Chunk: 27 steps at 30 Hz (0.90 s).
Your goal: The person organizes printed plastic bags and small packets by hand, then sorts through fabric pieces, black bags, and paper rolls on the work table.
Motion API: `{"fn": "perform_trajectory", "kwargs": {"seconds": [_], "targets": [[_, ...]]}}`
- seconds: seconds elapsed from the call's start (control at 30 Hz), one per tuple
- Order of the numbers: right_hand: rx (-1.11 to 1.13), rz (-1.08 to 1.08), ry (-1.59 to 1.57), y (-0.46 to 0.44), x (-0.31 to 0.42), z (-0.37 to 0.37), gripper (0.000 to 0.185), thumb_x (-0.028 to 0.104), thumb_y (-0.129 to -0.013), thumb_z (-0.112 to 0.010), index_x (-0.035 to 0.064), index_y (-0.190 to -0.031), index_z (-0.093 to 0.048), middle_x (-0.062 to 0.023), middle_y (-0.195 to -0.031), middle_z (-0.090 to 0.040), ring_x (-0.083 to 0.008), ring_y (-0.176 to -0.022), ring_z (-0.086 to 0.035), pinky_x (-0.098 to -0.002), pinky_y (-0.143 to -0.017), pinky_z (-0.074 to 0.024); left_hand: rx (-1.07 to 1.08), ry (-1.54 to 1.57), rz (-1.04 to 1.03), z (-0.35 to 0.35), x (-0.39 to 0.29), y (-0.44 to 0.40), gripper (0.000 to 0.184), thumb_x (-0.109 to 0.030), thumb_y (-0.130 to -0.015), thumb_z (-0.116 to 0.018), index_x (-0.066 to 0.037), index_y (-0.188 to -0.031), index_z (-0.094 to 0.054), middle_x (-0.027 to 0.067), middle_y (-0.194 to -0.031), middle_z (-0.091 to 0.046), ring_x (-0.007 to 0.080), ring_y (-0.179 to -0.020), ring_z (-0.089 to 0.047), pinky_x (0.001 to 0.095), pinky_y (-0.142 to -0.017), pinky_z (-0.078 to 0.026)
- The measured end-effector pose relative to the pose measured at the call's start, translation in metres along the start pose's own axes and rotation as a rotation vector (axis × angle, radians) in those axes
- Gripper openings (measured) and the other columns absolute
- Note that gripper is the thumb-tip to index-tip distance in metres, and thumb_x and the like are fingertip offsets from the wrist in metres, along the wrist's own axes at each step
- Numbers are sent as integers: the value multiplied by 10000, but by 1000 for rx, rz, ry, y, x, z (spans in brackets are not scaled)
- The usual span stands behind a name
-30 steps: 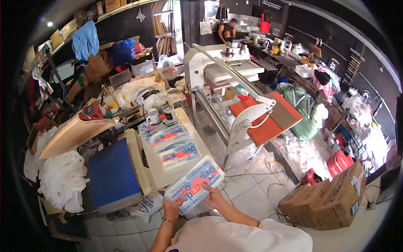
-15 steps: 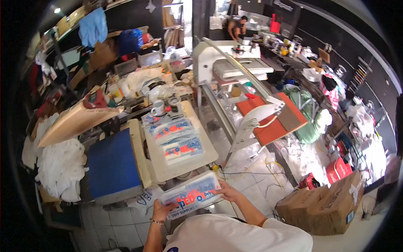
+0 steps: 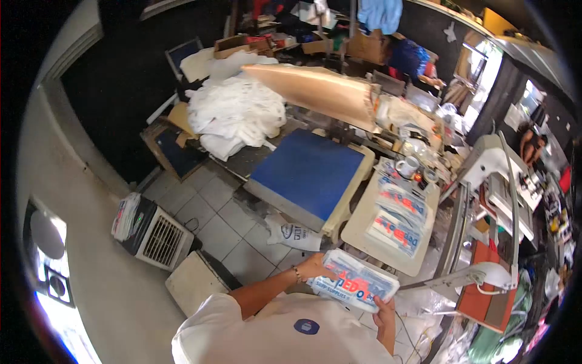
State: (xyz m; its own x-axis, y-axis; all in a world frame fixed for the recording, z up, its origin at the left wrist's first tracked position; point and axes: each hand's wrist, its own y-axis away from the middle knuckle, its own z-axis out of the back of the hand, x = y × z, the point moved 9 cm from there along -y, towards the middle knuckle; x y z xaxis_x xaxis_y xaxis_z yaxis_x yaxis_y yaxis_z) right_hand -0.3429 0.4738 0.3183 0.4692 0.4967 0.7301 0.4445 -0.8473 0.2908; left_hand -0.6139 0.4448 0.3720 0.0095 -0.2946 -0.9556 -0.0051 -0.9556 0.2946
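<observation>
plainly, left grip (image 3: 312,267) and right grip (image 3: 383,313) pinch the printed bundle (image 3: 356,281) at opposite ends.

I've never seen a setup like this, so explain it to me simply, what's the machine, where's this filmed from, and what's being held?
There's no robot here: a person is working with bare hands. The view comes from a camera worn on the head, looking forward and down, so the white shirt is the wearer's own. The left hand and right hand hold a printed bundle between them. Ahead, a cream board carries similar printed pieces, with a white mug near its far end. Beside it lies a blue pad.
</observation>
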Motion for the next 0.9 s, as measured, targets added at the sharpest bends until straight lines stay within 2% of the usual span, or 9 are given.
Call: {"fn": "perform_trajectory", "kwargs": {"seconds": [0.17, 0.3, 0.5, 0.6, 0.67, 0.73, 0.77, 0.83, 0.9], "targets": [[-14, 46, 77, -9, 11, 0, 632, -23, -728, -751, 60, -1279, -452, -80, -1149, -609, -226, -1045, -607, -373, -914, -510, 77, 251, 95, 0, -10, 20, 589, -102, -683, -845, -13, -1202, -582, 90, -1127, -660, 161, -996, -629, 318, -884, -515], [-24, 56, 95, -15, 10, 7, 650, -11, -716, -769, 72, -1276, -449, -75, -1152, -607, -226, -1032, -613, -373, -910, -512, 166, 371, 43, 3, 11, 14, 626, -101, -689, -847, -15, -1234, -553, 91, -1167, -638, 165, -1066, -597, 322, -919, -497], [-50, 70, 95, -12, 12, 5, 567, -50, -763, -706, 69, -1259, -458, -94, -1132, -611, -228, -1008, -625, -403, -879, -538, 227, 196, -32, -7, 11, 19, 590, -124, -734, -818, 2, -1236, -535, 97, -1151, -633, 175, -1077, -582, 326, -935, -480], [-48, 71, 104, -9, 19, -1, 561, -75, -767, -684, 79, -1259, -464, -94, -1144, -610, -229, -1025, -622, -407, -893, -534, 151, 108, -24, -8, -1, 21, 632, -162, -703, -839, -1, -1233, -536, 101, -1141, -635, 187, -1075, -576, 345, -931, -475], [-42, 44, 193, -14, 14, 13, 581, -73, -759, -697, 77, -1269, -461, -91, -1157, -610, -220, -1047, -616, -390, -902, -531, -1, -194, 129, 4, -40, 40, 609, -136, -685, -836, 2, -1208, -555, 118, -1163, -624, 212, -1078, -573, 347, -948, -462], [-75, 14, 170, -6, 20, 3, 575, -53, -740, -727, 63, -1251, -492, -85, -1148, -621, -204, -1053, -614, -364, -906, -526, 26, -121, -63, 3, -5, 17, 557, -140, -700, -819, 19, -1175, -575, 119, -1098, -651, 233, -1029, -591, 355, -931, -468], [-102, -95, 274, -17, -3, 37, 558, -31, -729, -749, 44, -1233, -523, -87, -1140, -631, -195, -1060, -610, -353, -916, -518, 59, -184, -88, 14, 47, -3, 556, -100, -684, -821, 18, -1170, -577, 114, -1043, -667, 237, -952, -626, 380, -881, -503], [-23, -86, 164, -4, 14, 0, 522, -5, -741, -753, 34, -1219, -546, -88, -1138, -637, -197, -1063, -609, -357, -942, -500, 0, 233, 109, 5, 39, 15, 530, -18, -667, -810, 6, -1149, -594, 108, -1010, -678, 227, -892, -653, 384, -827, -535], [59, -122, 96, -5, -2, 14, 577, 31, -755, -760, 33, -1274, -508, -91, -1195, -613, -199, -1093, -595, -359, -963, -483, 62, 335, -3, -12, -5, 22, 511, 58, -652, -789, 7, -1127, -607, 104, -1021, -677, 213, -883, -664, 371, -775, -558]]}}
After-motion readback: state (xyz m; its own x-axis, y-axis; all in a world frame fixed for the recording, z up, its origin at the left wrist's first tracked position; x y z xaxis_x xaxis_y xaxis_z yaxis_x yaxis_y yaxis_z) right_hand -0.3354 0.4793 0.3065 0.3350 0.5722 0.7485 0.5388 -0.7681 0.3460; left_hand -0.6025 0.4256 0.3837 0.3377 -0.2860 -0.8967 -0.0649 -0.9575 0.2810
